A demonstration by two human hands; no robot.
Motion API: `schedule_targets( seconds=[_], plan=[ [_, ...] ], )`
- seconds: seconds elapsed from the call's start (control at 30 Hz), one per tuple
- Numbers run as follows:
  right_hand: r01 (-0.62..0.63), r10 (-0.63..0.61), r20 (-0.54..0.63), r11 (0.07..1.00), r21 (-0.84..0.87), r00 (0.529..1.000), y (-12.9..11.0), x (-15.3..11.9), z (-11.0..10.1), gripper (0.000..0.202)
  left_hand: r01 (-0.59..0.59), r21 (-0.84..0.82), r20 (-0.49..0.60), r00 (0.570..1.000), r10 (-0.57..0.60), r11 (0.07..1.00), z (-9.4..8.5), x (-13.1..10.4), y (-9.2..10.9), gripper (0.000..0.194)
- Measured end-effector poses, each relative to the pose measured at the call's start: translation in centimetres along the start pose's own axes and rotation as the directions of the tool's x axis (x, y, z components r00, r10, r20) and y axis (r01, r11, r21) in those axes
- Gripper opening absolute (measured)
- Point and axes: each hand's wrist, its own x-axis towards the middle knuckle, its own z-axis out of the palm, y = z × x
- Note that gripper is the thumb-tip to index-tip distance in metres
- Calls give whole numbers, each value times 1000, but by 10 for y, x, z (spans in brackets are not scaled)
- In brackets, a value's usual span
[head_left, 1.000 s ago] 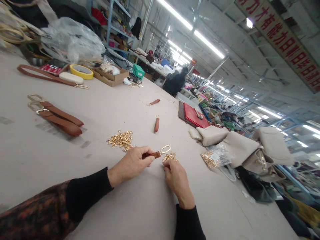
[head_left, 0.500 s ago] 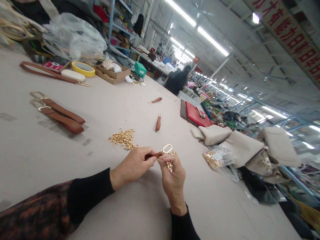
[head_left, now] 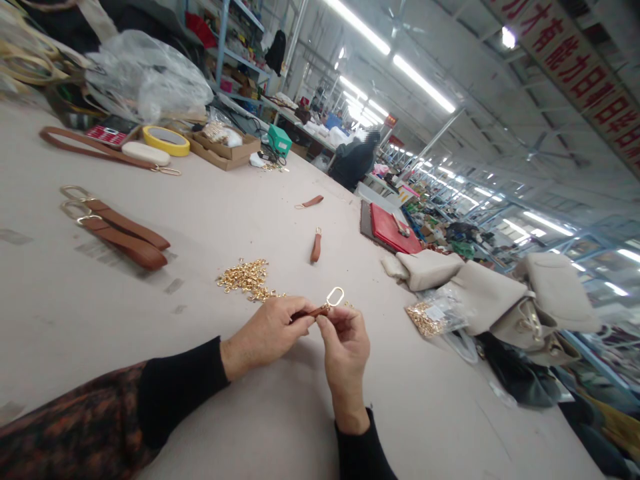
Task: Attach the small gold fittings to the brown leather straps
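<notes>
My left hand (head_left: 273,330) is closed around a short brown leather strap (head_left: 319,311), most of which its fingers hide. A gold oval ring (head_left: 335,297) stands up from the strap's end. My right hand (head_left: 347,343) pinches that same end just below the ring, thumb and forefinger close to the left fingertips. Whether a small piece sits between the right fingertips is hidden. Beyond my left hand lies a pile of small gold metal fasteners (head_left: 246,277), and a few more show behind my right fingers.
Two short brown straps (head_left: 315,247) with rings lie farther off; two longer ones (head_left: 125,230) lie left. Yellow tape (head_left: 167,141) and a cardboard box (head_left: 225,152) stand back left. On the right are a bag of gold fasteners (head_left: 427,319), beige bags (head_left: 493,297) and a red sheet (head_left: 393,230).
My right hand has shifted slightly left and its fingers have curled in at the strap's end. Gold pieces seen by its fingers before are now mostly out of sight. The ring has tilted slightly.
</notes>
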Motion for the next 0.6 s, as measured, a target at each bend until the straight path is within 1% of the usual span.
schedule_targets(
  seconds=[0.1, 0.17, 0.23, 0.3, 0.37, 0.43, 0.5, 0.6],
  plan=[
    [-103, 106, -12, 986, 135, 994, -2, 1, 1, 28, 23, -82, 32, 999, -20, 996, 0, 0, 1, 11],
    [-162, 165, 2, 963, 217, 986, -2, 1, 1, 35, 63, -136, 37, 998, -58, 989, 1, 1, 2, 13],
    [-219, 219, 37, 920, 325, 975, -2, 2, 1, 39, 112, -199, 45, 993, -105, 973, 1, 1, 4, 16],
    [-260, 260, 56, 873, 412, 964, -1, 1, 1, 39, 142, -251, 51, 990, -133, 958, 2, 2, 7, 17],
    [-295, 298, 58, 863, 411, 953, 1, 0, 1, 38, 134, -256, 32, 991, -131, 957, 1, 3, 10, 16],
    [-341, 330, 94, 872, 350, 939, 3, -3, 1, 41, 110, -237, -10, 993, -115, 965, 0, 2, 13, 14],
    [-381, 341, 184, 881, 280, 922, 3, -7, 3, 42, 71, -209, -47, 995, -83, 975, 0, 0, 14, 13],
    [-403, 316, 313, 876, 266, 895, 0, -12, 7, 31, 26, -151, -100, 994, -42, 988, 3, -4, 14, 10]
  ],
)
